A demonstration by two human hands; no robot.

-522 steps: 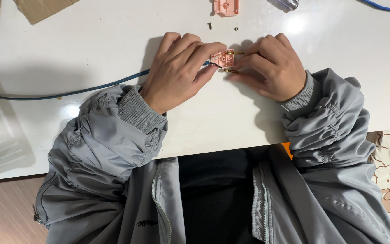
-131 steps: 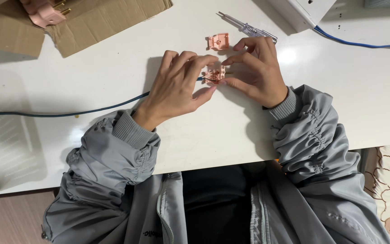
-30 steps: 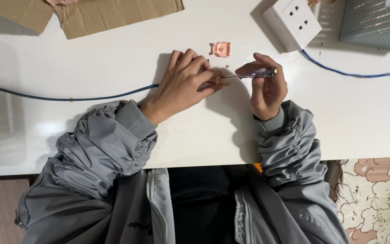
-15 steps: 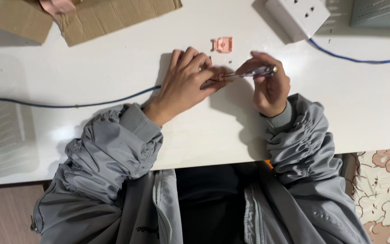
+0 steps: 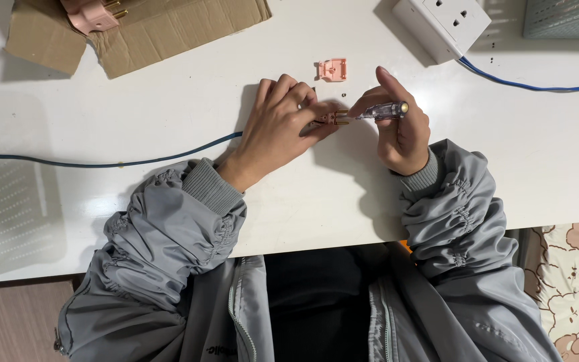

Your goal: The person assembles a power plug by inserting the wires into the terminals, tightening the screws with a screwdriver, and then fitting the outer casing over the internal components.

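Two grey sleeves reach over a white table (image 5: 102, 114). A cardboard sheet (image 5: 169, 27) lies at its far left, a white socket block (image 5: 442, 23) at far right with a blue cable (image 5: 537, 84). The left hand (image 5: 279, 124) presses closed over a small pink plug (image 5: 333, 119) on the table, with another blue cable (image 5: 102, 163) running in under it. The right hand (image 5: 400, 124) pinches a clear screwdriver (image 5: 380, 111), its tip at the plug. A pink cover (image 5: 333, 69) lies just beyond.
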